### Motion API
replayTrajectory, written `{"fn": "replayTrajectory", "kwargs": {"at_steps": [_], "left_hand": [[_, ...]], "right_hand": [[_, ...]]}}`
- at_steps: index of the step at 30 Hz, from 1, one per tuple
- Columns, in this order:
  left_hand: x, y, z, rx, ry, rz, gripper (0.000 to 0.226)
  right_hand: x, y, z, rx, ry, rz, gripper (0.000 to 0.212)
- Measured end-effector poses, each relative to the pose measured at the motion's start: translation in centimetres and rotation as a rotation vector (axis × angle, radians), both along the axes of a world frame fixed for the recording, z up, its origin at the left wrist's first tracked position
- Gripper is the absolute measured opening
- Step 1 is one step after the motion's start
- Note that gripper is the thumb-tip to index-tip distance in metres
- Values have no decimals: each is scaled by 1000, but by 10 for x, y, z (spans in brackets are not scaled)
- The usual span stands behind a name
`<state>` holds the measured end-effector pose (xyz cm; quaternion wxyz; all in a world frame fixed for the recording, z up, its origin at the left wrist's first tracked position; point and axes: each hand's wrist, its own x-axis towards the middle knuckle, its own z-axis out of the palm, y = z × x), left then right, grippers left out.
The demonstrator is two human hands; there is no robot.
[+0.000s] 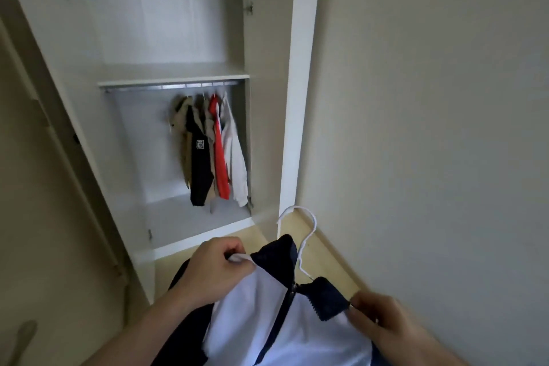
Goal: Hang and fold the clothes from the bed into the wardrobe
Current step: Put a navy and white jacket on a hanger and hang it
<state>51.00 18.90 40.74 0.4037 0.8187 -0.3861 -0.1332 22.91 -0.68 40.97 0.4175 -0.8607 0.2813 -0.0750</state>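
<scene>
Wardrobe [166, 38] ahead, both doors swung wide; right door's [292, 92] edge stands just left of the bare wall. Rail [172, 86] under the shelf: left half free, hung clothes [212, 145] bunched at the right end. Strip of floor [332, 255] between me and the cabinet base.

I see the jacket [267, 315], navy and white, near, on a white hanger [306, 235] with its hook up. Left hand [214, 267] pinches white fabric at the shoulder. Right hand [383, 318] pinches the navy collar tip, fingers curled.
</scene>
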Motion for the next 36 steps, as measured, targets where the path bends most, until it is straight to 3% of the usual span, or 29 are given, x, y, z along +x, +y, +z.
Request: {"fn": "replayTrajectory", "kwargs": {"at_steps": [4, 7, 17, 25, 36], "left_hand": [[64, 3, 22, -23, -16, 76, 13], [109, -1, 40, -15, -99, 104, 5], [229, -61, 77, 78, -288, 191, 20], [310, -78, 94, 61, -258, 350, 35], [464, -89, 82, 104, -167, 485, 30]], "right_hand": [[76, -6, 12, 83, -103, 29, 24], [130, -15, 19, 126, -154, 52, 32], [266, -90, 49, 158, -249, 73, 40], [379, -141, 71, 248, -207, 112, 28], [581, -160, 40, 457, -190, 60, 26]]}}
